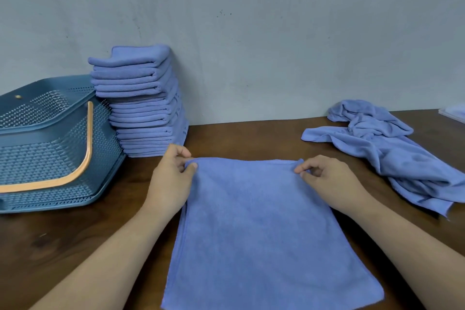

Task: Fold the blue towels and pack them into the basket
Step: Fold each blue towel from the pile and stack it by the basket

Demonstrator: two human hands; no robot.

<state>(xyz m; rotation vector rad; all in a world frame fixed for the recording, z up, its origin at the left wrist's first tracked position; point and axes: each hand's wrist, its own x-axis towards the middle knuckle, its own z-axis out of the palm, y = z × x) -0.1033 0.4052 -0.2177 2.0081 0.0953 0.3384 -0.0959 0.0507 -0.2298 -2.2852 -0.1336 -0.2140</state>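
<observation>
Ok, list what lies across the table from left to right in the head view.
basket → stack of folded towels → left hand → spread towel → right hand → crumpled towels

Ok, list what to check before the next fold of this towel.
1. Left hand pinches the far left corner of the towel: ok.
2. Right hand pinches the far right corner: ok.
3. Towel lies flat on the table, no big creases: ok.
4. Near left corner lined up: cannot tell, it runs out of the frame.
5. Folded stack packed into the basket: not ok, it stands beside it.
6. Unfolded pile done: not ok, it lies crumpled at the right.
</observation>
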